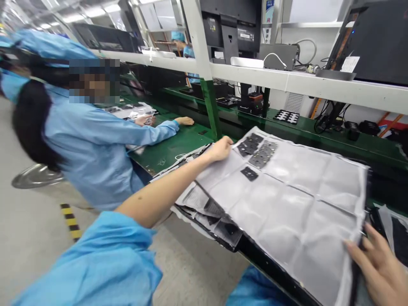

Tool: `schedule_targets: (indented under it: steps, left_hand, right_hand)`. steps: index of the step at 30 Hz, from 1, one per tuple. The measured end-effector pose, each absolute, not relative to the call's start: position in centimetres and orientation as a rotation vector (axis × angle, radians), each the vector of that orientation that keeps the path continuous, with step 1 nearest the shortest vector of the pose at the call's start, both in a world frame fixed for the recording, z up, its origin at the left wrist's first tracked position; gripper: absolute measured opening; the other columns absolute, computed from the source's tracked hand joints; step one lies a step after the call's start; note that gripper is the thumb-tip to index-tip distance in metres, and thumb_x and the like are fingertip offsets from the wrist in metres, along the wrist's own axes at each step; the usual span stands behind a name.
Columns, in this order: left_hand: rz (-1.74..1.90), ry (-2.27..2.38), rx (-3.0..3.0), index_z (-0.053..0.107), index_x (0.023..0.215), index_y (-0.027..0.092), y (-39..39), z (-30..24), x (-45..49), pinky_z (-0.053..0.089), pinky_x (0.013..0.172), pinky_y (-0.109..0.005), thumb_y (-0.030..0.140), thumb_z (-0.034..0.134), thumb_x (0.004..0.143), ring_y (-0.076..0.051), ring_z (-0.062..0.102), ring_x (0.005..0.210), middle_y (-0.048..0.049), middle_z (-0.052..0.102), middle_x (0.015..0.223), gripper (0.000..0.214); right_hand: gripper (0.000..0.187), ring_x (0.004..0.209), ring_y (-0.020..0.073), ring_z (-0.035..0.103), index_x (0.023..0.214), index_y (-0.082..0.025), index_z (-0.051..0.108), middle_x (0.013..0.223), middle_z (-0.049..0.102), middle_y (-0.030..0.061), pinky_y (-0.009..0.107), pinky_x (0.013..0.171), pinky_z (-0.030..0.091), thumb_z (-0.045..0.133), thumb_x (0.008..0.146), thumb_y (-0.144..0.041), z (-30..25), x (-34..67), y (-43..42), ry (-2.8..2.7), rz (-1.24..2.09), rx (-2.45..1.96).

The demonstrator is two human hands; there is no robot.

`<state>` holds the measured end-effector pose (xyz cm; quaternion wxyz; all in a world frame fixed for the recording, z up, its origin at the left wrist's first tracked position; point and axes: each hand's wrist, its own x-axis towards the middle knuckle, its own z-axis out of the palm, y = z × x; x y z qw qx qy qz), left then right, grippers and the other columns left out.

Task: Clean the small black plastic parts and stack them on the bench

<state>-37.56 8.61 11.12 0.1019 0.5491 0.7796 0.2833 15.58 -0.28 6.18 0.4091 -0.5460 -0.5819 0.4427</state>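
A large white padded sheet (299, 199), divided into squares, lies on top of a stack of black trays (223, 227) at the bench edge. Several small black flat parts (259, 153) rest on its far corner. My left hand (221, 148) is stretched out to that far left corner, its fingers curled over the sheet's edge. At the near right corner my right hand (379, 267) has its fingers bent around the edge of the sheet and stack. My blue sleeve (95, 263) fills the lower left.
A co-worker in a blue coat and cap (92, 140) sits at left with hands on the green bench (178, 144). A white-and-green post (208, 93) stands behind the sheet. Monitors (232, 25) sit on the white shelf (287, 78). More black trays (287, 117) lie further back.
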Motion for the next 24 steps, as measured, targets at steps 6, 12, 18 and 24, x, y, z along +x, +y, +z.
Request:
schedule_targets:
  steps: [6,12,18,24]
  left_hand:
    - [0.739,2.504,1.382,0.068,0.127,0.015,2.2,9.4,-49.6,0.059,0.1,-0.05,0.035,0.069,0.103,-0.028,0.07,0.116,-0.0105,0.07,0.131,0.032]
    - [0.619,2.586,1.238,0.068,0.127,0.015,0.2,5.1,-53.9,0.061,0.095,-0.048,0.036,0.069,0.103,-0.027,0.071,0.111,-0.0096,0.071,0.127,0.032]
    - [0.562,2.657,1.247,0.07,0.12,0.015,-0.2,3.9,-54.3,0.058,0.098,-0.049,0.039,0.069,0.102,-0.028,0.071,0.11,-0.0096,0.073,0.12,0.031]
    - [0.664,2.553,1.608,0.069,0.123,0.018,-3.1,5.6,-47.3,0.048,0.113,-0.047,0.036,0.064,0.094,-0.037,0.061,0.131,-0.014,0.065,0.138,0.034]
  right_hand:
    - [0.103,0.124,0.0354,0.072,0.158,-0.02,0.04,0.145,0.068,0.0216,0.049,0.104,0.06,0.087,0.076,-0.06,4.6,0.3,3.2,-1.378,1.512,-1.034]
    - [0.083,0.094,0.028,0.078,0.151,-0.023,0.052,0.117,0.08,0.0131,0.042,0.086,0.063,0.08,0.08,-0.057,1.3,-4.4,5.3,-1.574,1.584,-0.969]
    - [0.062,0.073,0.023,0.067,0.144,-0.016,0.061,0.105,0.076,0.0105,0.037,0.067,0.057,0.059,0.093,-0.052,-0.2,-1.7,6.9,-1.775,1.181,-1.206]
    - [0.071,0.11,0.0347,0.064,0.146,-0.011,0.056,0.137,0.061,0.0219,0.052,0.101,0.052,0.071,0.084,-0.042,-2.1,-1.2,9.5,-1.648,0.926,-1.454]
